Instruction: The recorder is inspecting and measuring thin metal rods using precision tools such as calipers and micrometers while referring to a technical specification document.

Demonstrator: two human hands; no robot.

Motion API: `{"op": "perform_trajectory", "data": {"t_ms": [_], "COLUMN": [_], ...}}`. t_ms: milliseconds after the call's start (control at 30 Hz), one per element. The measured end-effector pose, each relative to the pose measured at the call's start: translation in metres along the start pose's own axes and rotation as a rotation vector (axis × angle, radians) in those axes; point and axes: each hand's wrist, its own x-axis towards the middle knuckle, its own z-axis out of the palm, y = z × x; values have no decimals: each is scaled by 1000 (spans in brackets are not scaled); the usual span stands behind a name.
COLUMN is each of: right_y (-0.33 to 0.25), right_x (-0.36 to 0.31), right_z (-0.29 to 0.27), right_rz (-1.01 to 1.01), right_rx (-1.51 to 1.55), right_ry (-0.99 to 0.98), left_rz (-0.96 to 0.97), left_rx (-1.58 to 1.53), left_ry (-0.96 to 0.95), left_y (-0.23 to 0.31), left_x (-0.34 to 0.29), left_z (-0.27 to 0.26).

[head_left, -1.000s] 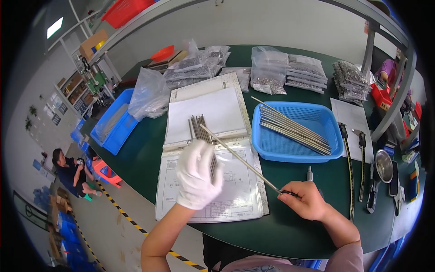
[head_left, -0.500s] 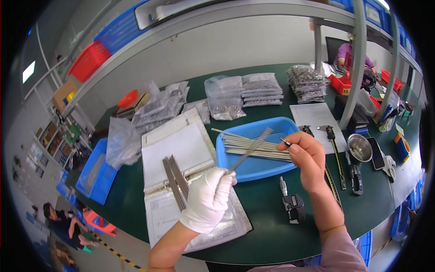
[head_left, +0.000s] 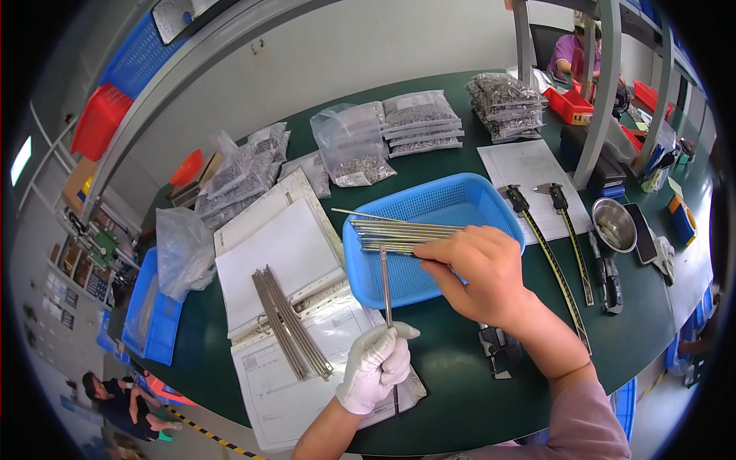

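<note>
My left hand (head_left: 374, 368), in a white glove, is closed round a thin metal rod (head_left: 386, 287) that stands nearly upright in the picture. The rod's upper end reaches the near side of a blue perforated basket (head_left: 360, 285). Several long metal rods (head_left: 383, 233) lie side by side in that basket. My bare right hand (head_left: 479, 268) is over the basket, thumb and forefinger together beside the rods. A dark bit shows at its fingertips, too small to make out. More grey rods (head_left: 287, 322) lie on an open binder (head_left: 268, 238) to the left.
A digital micrometer (head_left: 500, 353) lies partly under my right forearm. Two calipers (head_left: 537, 230), a metal bowl (head_left: 613, 225) and a phone (head_left: 640, 234) are to the right. Bagged metal parts (head_left: 422, 123) are stacked behind. A blue bin (head_left: 162, 330) stands at left. Another person (head_left: 571, 54) sits far right.
The rod in my left hand has swung from slanting to nearly upright, and that hand has come lower. My right hand, earlier raised with a small dark-tipped pin, has moved left and down over the basket's rods.
</note>
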Motion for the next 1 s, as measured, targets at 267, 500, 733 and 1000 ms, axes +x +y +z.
{"op": "perform_trajectory", "data": {"t_ms": [267, 500, 733, 1000], "right_y": [-3, -5, -7, -8], "right_x": [1, 0, -1, -2], "right_z": [-5, -3, -1, -1], "right_rz": [5, -33, -41, -62], "right_rx": [-34, -65, -55, -101], "right_ry": [-47, -36, 28, -21], "left_rz": [-36, -18, 16, -2], "left_rx": [132, 138, 100, 121], "left_ry": [60, 44, 45, 46], "left_y": [-7, -11, -13, -15], "left_x": [-4, -7, -8, -8], "left_z": [10, 8, 8, 6]}}
